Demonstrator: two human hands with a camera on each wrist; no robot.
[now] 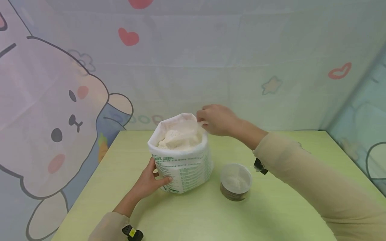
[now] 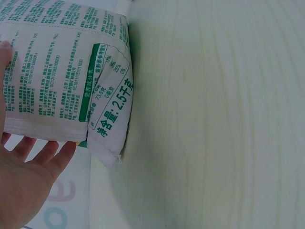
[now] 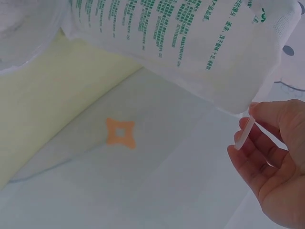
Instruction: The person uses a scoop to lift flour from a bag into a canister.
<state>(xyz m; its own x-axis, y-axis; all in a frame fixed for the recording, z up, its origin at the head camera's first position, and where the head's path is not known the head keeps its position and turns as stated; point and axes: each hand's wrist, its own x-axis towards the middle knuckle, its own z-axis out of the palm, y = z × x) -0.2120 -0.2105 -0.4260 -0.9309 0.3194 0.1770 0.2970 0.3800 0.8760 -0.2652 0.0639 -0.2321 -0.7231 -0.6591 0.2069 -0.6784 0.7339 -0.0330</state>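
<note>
A white bag (image 1: 184, 167) with green print stands on the table, its mouth folded outward and wide open over pale flour (image 1: 172, 140). My left hand (image 1: 150, 182) holds its lower left side, thumb across the front and the other fingers around the side, as the left wrist view also shows. Above the far right rim, my right hand (image 1: 218, 119) pinches the thin white handle of a scoop (image 3: 245, 132) between thumb and fingers. The scoop's far end blends into the flour. To the bag's right stands a round tub (image 1: 235, 192) with some white powder inside.
The light green table (image 1: 271, 207) reaches back to a printed cloth backdrop (image 1: 241, 50) just behind the bag. Another cloth panel (image 1: 368, 134) hangs along the right side. Each wrist wears a small black device (image 1: 132, 232).
</note>
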